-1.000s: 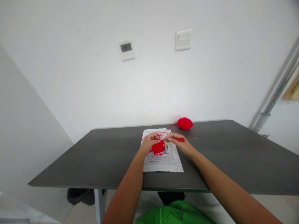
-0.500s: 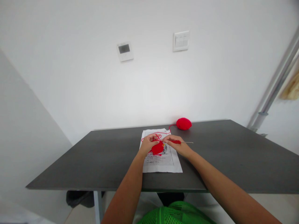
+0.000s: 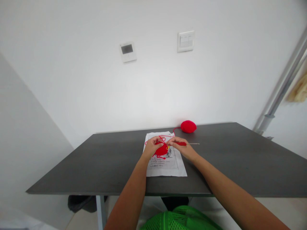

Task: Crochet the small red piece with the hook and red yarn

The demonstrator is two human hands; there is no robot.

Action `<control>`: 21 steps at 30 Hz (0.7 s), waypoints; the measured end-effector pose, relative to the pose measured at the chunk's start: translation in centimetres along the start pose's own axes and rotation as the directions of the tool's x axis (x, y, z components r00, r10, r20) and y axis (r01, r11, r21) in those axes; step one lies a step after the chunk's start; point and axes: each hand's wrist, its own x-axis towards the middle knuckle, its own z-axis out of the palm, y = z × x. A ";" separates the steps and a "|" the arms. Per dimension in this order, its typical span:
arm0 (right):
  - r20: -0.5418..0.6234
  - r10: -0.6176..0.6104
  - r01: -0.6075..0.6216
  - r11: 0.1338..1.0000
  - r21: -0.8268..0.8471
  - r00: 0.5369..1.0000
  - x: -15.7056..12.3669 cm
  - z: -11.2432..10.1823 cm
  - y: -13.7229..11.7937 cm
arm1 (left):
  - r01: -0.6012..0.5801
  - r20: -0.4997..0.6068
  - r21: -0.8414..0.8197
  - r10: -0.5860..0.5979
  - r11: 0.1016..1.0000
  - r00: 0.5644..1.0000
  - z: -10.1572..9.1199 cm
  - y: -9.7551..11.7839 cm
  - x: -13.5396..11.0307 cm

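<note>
Crochet [image 3: 161,150], pinched; upper edge — in left hand [image 3: 151,147]

Looks bright, palest on the wall [image 3: 148,92] above the far edge of the surface [image 3: 115,163]; blurs print [image 3: 160,162], stretches toward near corners.

I am seeing soft, matt yarn in the red ball [image 3: 188,126] right of centre and in the red yarn piece [image 3: 162,150] mid-frame, while a smooth, plastic-looking red handle [image 3: 182,143] is running into a thin metallic shaft [image 3: 193,143]. Around the centre, creased matt paper [image 3: 165,172] is lying on a smooth, dull-finished tabletop [image 3: 115,163]. At the bottom edge, my remote feed is showing me green mesh cloth [image 3: 176,222].
</note>
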 end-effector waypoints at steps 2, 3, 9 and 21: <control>-0.014 -0.003 0.003 1.000 0.003 1.000 0.0 0.1 -0.1 | -0.013 -0.016 0.012 0.013 1.000 1.000 0.1 0.0 0.0; -0.024 -0.004 0.004 1.000 0.006 1.000 0.0 0.2 -0.1 | -0.018 -0.023 0.017 0.018 1.000 1.000 0.1 0.0 0.0; -0.051 0.017 -0.016 1.000 0.022 0.999 0.0 0.3 0.0 | -0.028 -0.042 0.017 0.029 0.999 0.999 0.2 0.3 0.0; -0.046 -0.028 0.021 0.991 -0.135 0.999 -0.2 0.5 -0.7 | -0.055 -0.046 0.083 0.059 0.995 0.997 0.3 0.4 0.0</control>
